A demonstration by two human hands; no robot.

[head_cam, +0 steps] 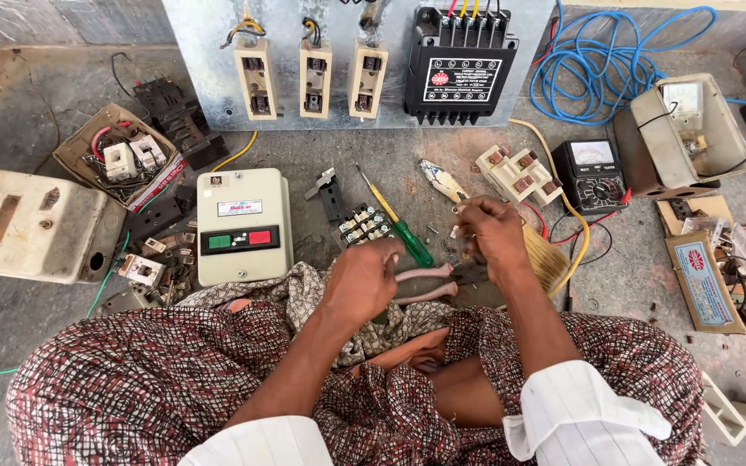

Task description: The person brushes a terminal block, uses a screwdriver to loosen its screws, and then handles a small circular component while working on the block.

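Pliers (442,280) jaws perhaps behind right hand (494,237)

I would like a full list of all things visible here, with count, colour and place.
Pliers: one, pink handles, between both hands.
Screwdriver: one, yellow and green, on floor beside hands.
Starter box: one, cream, green and red buttons, left of hands.
Fuse holders: three, cream, on metal panel.
Black unit: one, on panel, right.
Multimeter: one, black, right.
Blue cable: one coil, top right.
Left hand: grips pliers handles.
Right hand: holds a small part at the pliers' head.
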